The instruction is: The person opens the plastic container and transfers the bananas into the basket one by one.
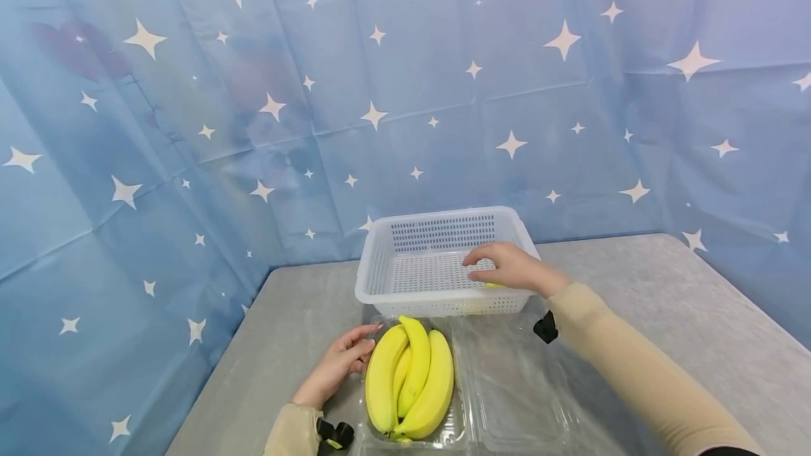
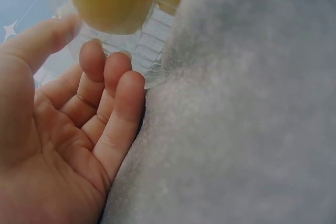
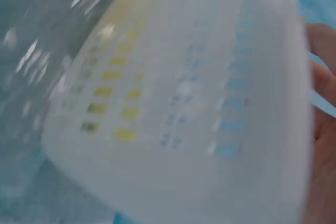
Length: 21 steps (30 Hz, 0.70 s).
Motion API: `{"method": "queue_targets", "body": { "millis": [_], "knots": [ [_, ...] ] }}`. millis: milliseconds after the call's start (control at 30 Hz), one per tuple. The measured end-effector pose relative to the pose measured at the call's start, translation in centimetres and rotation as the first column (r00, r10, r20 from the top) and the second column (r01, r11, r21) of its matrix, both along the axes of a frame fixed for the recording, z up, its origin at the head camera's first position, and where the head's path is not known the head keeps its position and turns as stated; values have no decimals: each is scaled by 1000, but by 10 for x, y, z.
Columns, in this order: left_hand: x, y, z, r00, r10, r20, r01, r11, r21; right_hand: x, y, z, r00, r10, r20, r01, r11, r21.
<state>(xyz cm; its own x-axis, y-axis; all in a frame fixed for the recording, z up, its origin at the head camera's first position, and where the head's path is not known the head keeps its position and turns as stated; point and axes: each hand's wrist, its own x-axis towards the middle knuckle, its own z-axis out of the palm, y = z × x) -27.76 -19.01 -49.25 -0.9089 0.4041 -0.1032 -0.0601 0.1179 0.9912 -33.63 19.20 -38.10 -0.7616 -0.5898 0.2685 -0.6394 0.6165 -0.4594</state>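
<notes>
Several yellow bananas (image 1: 415, 371) lie in one half of a clear plastic clamshell box (image 1: 459, 414). My left hand (image 1: 342, 361) is at the box's left edge, thumb by the rim and relaxed fingers along the side wall. Close up in the left wrist view, the left hand (image 2: 79, 114) has its fingertips just below a banana's rounded end (image 2: 113, 3). My right hand (image 1: 507, 266) reaches into a white slotted basket (image 1: 443, 303), thumb and fingers apart. A yellow item (image 1: 494, 285) shows beneath it, mostly hidden; its colour shows through the basket's slots (image 3: 126, 114).
The box's clear lid (image 1: 522, 393) lies folded out to the right of the bananas. The basket stands just behind the box on a grey tabletop (image 1: 633, 301). A blue curtain with white stars (image 1: 405, 90) hangs behind and at the left.
</notes>
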Motion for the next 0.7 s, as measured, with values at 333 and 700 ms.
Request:
{"method": "queue_targets", "body": {
  "millis": [333,700],
  "knots": [
    [0,-2,1,1000,-13,-17,13,1000,1,38,-28,6,967,183,-178,-197,979,-61],
    [-1,-2,1,999,-20,-29,20,1000,4,74,-63,-13,915,361,-180,-364,931,21]
  ]
}}
